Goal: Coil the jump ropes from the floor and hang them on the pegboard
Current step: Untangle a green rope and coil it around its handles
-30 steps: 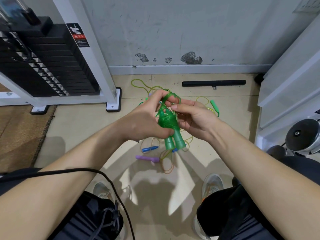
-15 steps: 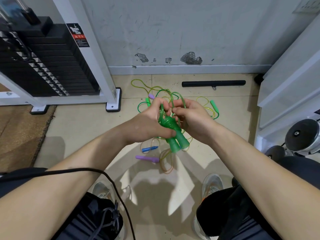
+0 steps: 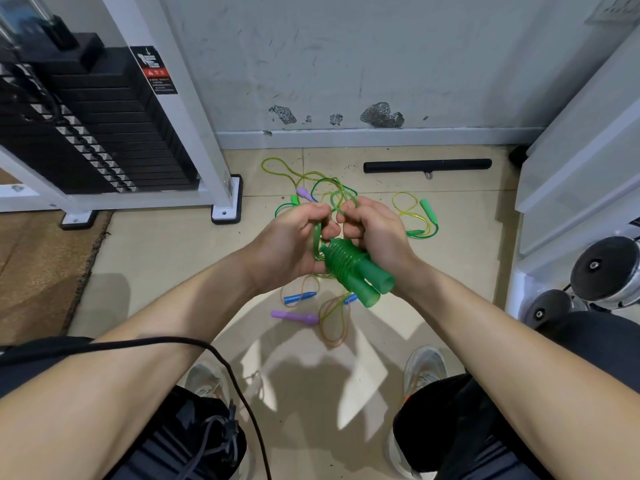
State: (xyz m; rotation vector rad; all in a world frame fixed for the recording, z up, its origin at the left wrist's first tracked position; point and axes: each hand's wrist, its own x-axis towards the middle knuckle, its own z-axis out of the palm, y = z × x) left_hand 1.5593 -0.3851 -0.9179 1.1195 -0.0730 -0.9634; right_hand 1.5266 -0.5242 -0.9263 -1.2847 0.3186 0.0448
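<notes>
A green jump rope point(image 3: 349, 268) is held over the floor, its cord wound in tight turns round its two handles, which point down to the right. My left hand point(image 3: 291, 244) grips a strand of the green cord beside the bundle. My right hand point(image 3: 374, 233) holds the bundle and pinches a loose loop of cord that sticks up between both hands. More ropes point(image 3: 304, 181) lie tangled on the tiles beyond and below: a purple handle point(image 3: 294, 316), a blue handle point(image 3: 299, 298), a green handle point(image 3: 428, 211). No pegboard is in view.
A black weight stack point(image 3: 90, 126) in a white frame stands at the left, its foot point(image 3: 227, 202) near the ropes. A black bar point(image 3: 427, 165) lies by the wall. White shelving point(image 3: 581, 161) and dumbbells point(image 3: 606, 268) fill the right. My shoes point(image 3: 424, 368) are below.
The coiled bundle has tilted so its handles swing toward the right. Both hands have closed in round the loose loop at the top.
</notes>
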